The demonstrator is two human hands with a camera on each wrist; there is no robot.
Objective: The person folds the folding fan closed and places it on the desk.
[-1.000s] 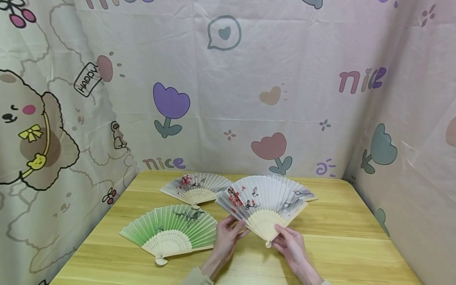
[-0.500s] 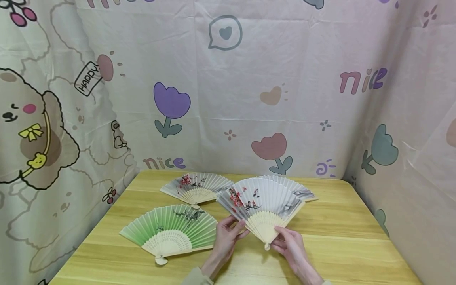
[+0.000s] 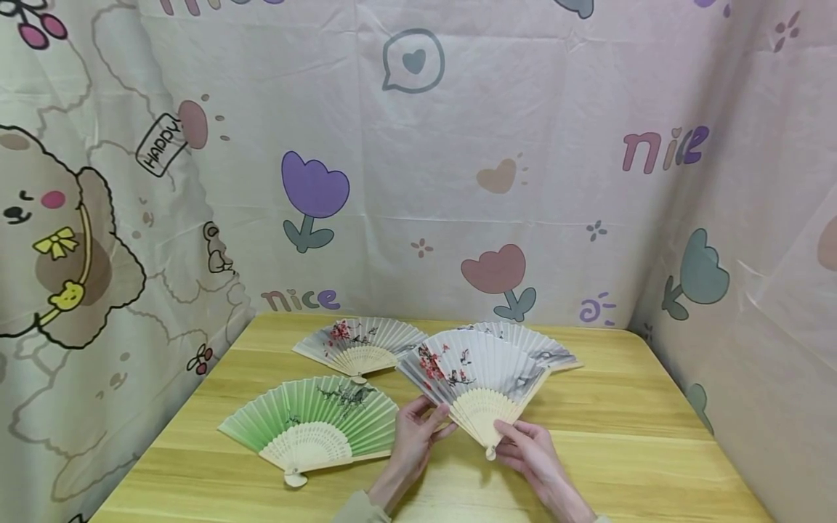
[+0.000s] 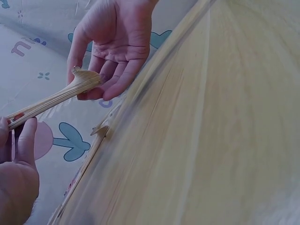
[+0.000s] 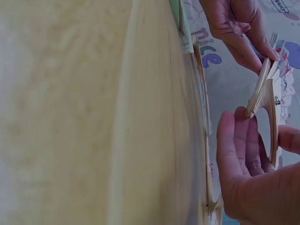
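I hold a white folding fan (image 3: 474, 378) with red blossoms just above the wooden table (image 3: 621, 450), spread partly open. My left hand (image 3: 428, 421) pinches its left outer rib between thumb and fingers. My right hand (image 3: 513, 439) grips the bamboo ribs close to the pivot at the fan's right side. In the left wrist view the fan's ribs (image 4: 56, 98) run from my left hand (image 4: 18, 150) to my right hand (image 4: 112, 56). The right wrist view shows the fan's rivet end (image 5: 269, 103) between my right hand's (image 5: 253, 164) fingers and thumb, with my left hand (image 5: 239, 28) above.
Three other spread fans lie on the table: a green one (image 3: 314, 425) at the front left, a grey-white one with red flowers (image 3: 360, 345) behind it, and a white one (image 3: 539, 347) partly hidden behind the held fan. Printed cloth walls (image 3: 458, 181) enclose the table on three sides.
The held fan's right edge has swung left, so its spread is narrower. More of the white fan behind it shows. Both hands keep their hold.
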